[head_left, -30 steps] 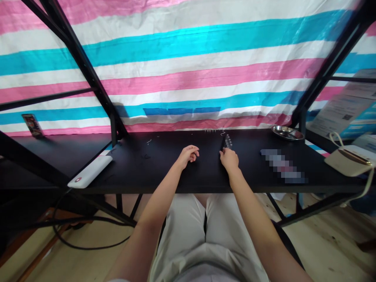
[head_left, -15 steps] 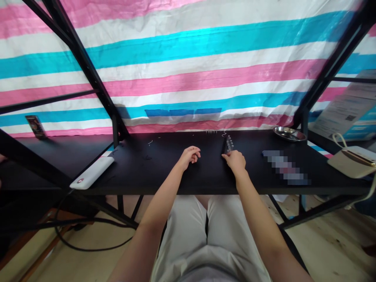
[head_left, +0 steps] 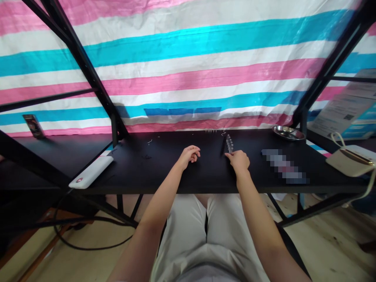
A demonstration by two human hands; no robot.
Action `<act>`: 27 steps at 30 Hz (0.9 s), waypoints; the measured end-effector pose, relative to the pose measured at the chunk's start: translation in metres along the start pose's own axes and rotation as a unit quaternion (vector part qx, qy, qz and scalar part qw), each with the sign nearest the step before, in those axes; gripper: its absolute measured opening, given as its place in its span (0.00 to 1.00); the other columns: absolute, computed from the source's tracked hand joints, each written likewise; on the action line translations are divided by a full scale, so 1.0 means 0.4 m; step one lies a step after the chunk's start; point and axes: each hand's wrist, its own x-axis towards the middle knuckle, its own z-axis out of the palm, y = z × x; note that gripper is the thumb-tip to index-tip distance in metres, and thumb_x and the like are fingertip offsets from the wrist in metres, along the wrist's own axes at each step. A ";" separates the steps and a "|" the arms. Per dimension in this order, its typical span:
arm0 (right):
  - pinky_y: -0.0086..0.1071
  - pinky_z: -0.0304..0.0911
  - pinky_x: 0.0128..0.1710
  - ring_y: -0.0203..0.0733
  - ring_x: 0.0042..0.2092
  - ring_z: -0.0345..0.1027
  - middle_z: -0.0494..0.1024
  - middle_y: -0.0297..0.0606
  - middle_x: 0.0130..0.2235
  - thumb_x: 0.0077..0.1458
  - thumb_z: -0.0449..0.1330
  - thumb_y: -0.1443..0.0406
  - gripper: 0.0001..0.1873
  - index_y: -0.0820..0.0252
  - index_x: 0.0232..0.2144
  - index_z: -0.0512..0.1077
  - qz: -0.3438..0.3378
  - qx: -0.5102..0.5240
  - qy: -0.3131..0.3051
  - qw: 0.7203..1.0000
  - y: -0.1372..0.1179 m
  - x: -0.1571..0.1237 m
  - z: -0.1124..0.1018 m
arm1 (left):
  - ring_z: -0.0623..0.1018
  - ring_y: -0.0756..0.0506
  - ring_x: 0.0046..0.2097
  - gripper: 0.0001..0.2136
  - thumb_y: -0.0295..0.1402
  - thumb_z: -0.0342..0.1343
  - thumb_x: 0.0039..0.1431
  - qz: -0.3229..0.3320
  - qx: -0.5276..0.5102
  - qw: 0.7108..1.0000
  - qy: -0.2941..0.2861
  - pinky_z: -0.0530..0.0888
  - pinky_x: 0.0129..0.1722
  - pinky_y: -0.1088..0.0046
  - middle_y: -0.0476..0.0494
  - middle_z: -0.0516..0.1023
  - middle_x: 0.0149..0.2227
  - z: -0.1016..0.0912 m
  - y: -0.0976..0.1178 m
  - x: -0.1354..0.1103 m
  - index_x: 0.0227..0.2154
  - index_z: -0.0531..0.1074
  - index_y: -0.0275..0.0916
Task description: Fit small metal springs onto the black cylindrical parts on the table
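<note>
My right hand [head_left: 240, 160] rests on the black tabletop, thumb and fingertips pinched at the near end of a strip of small clear pieces [head_left: 229, 143]. The strip points away from me, with a dark shape along its left side; its exact kind is too small to tell. Left of it, my left hand [head_left: 189, 156] lies on its side on the table, fingers loosely curled and partly apart, with nothing visible in them. A second row of small clear pieces [head_left: 211, 131] is at the table's back edge. Thin white scraps [head_left: 223, 133] lie beside that row.
On the black table [head_left: 158, 172] a white oblong device [head_left: 91, 172] lies left and a shiny metal dish [head_left: 288, 133] stands back right. A blurred-out item [head_left: 284, 166] lies right of my hand, a beige bag [head_left: 349, 160] farther right. Black frame posts flank the striped sheet [head_left: 188, 78].
My right hand has shifted slightly right, and the dark shape beside the strip looks narrower. My left hand has stayed in place.
</note>
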 end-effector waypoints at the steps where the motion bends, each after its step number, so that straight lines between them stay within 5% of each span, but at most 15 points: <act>1: 0.36 0.63 0.38 0.48 0.39 0.71 0.76 0.45 0.31 0.49 0.57 0.50 0.19 0.58 0.33 0.77 0.000 0.000 0.000 1.000 0.001 0.002 0.001 | 0.66 0.56 0.14 0.09 0.35 0.57 0.48 0.000 0.000 1.000 -0.001 0.54 0.12 0.82 0.49 0.71 0.21 0.000 0.000 0.000 0.28 0.66 0.34; 11: 0.35 0.63 0.39 0.50 0.41 0.70 0.76 0.49 0.39 0.46 0.59 0.51 0.22 0.59 0.38 0.76 0.000 0.004 0.018 1.000 0.008 0.001 0.010 | 0.65 0.56 0.15 0.07 0.34 0.55 0.49 0.020 0.077 0.997 0.017 0.55 0.14 0.81 0.50 0.71 0.20 0.007 -0.011 0.001 0.27 0.66 0.36; 15: 0.36 0.63 0.39 0.49 0.42 0.70 0.76 0.49 0.39 0.47 0.59 0.52 0.21 0.59 0.39 0.75 0.001 0.003 0.015 1.000 0.008 -0.004 0.011 | 0.65 0.55 0.19 0.03 0.30 0.55 0.48 0.121 0.264 0.956 0.046 0.61 0.22 0.80 0.53 0.68 0.19 0.026 -0.030 -0.012 0.25 0.67 0.38; 20: 0.37 0.63 0.40 0.50 0.43 0.70 0.76 0.49 0.39 0.49 0.58 0.53 0.20 0.59 0.39 0.75 -0.005 -0.001 0.013 1.000 0.005 -0.007 0.009 | 0.67 0.51 0.25 0.06 0.29 0.55 0.48 0.199 0.410 0.890 0.015 0.63 0.29 0.77 0.51 0.69 0.22 0.060 -0.031 -0.037 0.32 0.69 0.42; 27: 0.38 0.63 0.40 0.49 0.43 0.70 0.75 0.49 0.40 0.49 0.59 0.53 0.20 0.59 0.40 0.75 0.003 0.002 0.008 1.000 0.003 -0.010 0.006 | 0.72 0.42 0.40 0.17 0.29 0.56 0.45 0.212 0.412 0.884 -0.066 0.65 0.41 0.71 0.43 0.73 0.34 0.116 -0.026 -0.031 0.42 0.69 0.41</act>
